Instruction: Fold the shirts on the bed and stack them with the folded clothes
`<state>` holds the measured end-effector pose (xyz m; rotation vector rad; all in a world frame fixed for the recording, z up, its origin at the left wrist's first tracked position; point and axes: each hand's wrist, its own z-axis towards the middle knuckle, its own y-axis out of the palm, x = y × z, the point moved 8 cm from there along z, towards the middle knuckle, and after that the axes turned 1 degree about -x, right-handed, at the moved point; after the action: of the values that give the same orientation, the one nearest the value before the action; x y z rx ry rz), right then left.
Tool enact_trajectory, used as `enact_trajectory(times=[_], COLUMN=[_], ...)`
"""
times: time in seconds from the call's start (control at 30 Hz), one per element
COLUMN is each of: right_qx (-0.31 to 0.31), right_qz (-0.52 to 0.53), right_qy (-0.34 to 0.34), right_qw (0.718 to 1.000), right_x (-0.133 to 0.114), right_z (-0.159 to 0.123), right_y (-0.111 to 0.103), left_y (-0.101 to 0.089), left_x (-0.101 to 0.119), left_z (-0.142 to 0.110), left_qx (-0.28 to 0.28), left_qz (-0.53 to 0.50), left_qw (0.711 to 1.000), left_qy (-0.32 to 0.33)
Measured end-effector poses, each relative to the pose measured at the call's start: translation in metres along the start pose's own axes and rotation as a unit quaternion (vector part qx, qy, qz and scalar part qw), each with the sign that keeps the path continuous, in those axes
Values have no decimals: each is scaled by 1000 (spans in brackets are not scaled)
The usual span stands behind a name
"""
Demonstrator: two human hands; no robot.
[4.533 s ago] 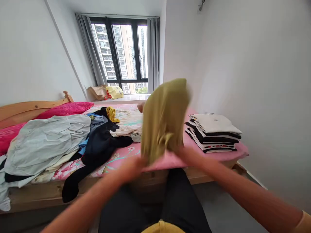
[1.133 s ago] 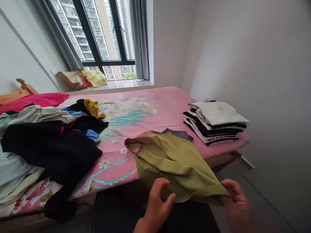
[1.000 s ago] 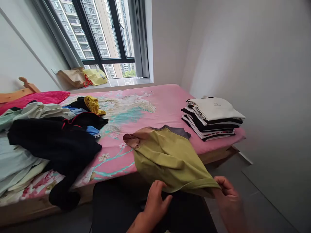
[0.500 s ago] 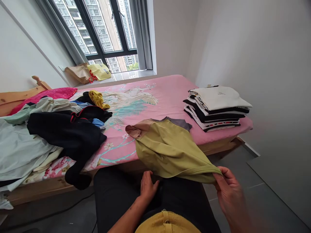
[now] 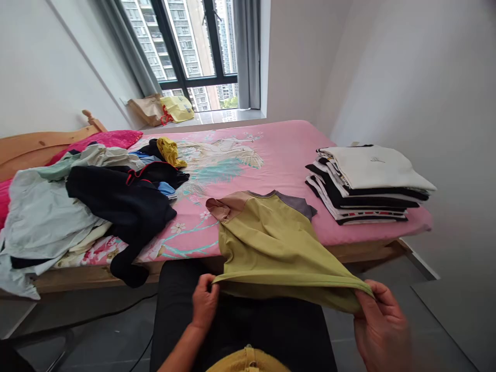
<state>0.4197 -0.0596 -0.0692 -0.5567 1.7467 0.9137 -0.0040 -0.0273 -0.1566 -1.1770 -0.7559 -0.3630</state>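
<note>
An olive-green T-shirt (image 5: pixel 271 243) with one brown and one grey shoulder lies partly on the bed, its collar pointing away from me. Its hem is stretched toward me above my lap. My left hand (image 5: pixel 205 300) pinches the left end of the hem. At the right end, my right hand (image 5: pixel 382 320) grips the hem between thumb and fingers. The shirt's sleeves rest on the pink sheet, and folds run across its body.
A folded stack of clothes (image 5: pixel 372 181) stands on the bed's right side. To the left lies a loose heap with a dark navy garment (image 5: pixel 120 201) hanging over the edge. Paper and yellow bags (image 5: pixel 176 108) sit on the windowsill. A cable (image 5: pixel 96 319) runs along the floor.
My left hand has moved left and taken hold of the hem's left end. The hem is now pulled wide between both hands. The view has shifted slightly left.
</note>
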Motion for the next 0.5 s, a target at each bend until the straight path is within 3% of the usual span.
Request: enact_trajectory(times=[0.1, 0.17, 0.2, 0.27, 0.37, 0.5], right_qx=[-28, -78, -108, -169, -259, -309], right_qz=[-59, -101, -116, -133, -144, -132], right_qy=[25, 40, 49, 68, 88, 93], right_qw=[998, 991, 986, 974, 951, 937], right_x=[13, 18, 20, 19, 12, 9], right_z=[13, 20, 23, 28, 25, -8], right_y=[1, 9, 13, 23, 36, 46], left_y=[-79, -111, -119, -120, -102, -99], left_x=[-19, -25, -26, -21, -2, 7], left_z=[-14, -30, -38, -50, -53, -41], left_qx=[109, 149, 154, 145, 92, 62], left_qz=[37, 53, 51, 28, -16, -50], left_qw=[993, 985, 982, 981, 989, 989], left_qy=[-33, -75, -97, -128, -117, -125])
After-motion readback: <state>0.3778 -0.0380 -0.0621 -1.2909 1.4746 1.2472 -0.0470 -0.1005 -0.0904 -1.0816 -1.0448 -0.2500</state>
